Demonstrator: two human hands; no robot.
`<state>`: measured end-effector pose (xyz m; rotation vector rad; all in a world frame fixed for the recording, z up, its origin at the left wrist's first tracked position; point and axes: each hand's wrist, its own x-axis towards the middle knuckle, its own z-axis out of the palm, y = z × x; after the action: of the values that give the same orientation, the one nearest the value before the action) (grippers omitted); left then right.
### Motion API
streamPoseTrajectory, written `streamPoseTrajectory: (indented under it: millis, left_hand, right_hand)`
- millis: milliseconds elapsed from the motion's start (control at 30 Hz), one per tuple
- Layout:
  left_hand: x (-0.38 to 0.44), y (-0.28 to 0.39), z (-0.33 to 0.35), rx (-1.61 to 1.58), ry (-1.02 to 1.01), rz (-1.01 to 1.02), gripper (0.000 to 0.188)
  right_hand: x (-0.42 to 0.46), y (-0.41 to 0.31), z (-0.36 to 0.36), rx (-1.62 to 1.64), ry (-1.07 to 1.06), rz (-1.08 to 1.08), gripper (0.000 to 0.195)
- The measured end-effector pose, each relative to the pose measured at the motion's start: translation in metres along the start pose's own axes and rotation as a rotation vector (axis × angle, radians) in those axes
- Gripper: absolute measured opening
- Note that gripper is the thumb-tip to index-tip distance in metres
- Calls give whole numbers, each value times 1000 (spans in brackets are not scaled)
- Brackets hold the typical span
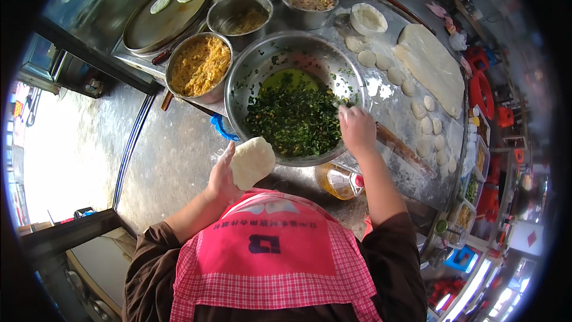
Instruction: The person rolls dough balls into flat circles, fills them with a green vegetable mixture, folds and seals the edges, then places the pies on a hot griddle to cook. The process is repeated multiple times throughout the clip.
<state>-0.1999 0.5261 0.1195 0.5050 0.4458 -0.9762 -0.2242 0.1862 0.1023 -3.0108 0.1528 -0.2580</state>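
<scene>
On my left hand [221, 180] rests a flattened oval of pale dough [253, 163], held near the front rim of a large steel bowl [353, 69]. Chopped greens with yellow bits [292, 120] fill the bottom of the bowl, and green-tinged oil pools at its far side. My right hand [358, 130] is curled at the bowl's right rim, above the greens. A small shiny end, seemingly of a utensil [336, 104], shows at its fingers; the rest is hidden by the hand.
Left of the bowl stands a pot of orange-yellow filling [201, 69]; more pots [308, 18] stand behind. A round griddle [167, 22] carries three flat cakes. Rightward lie a rolling pin [402, 147], several dough pieces [394, 76] and a dough slab [431, 69]. An oil bottle [335, 181] sits below.
</scene>
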Motion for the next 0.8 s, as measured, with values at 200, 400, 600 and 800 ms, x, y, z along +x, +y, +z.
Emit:
streamPoseTrajectory:
  millis: [200,400,600,800]
  left_hand:
    - [0,3,-4,-25,-18,26,63]
    - [-2,13,-18,-4,55,84,66]
    - [-2,14,-21,-43,18,106,59]
    - [-5,21,-22,-39,61,89,59]
  right_hand:
    - [0,-30,22,-25,-137,-182,19]
    - [6,-12,18,108,-6,-162,25]
    - [17,-52,29,122,-44,-442,27]
    - [39,-52,51,158,126,-298,24]
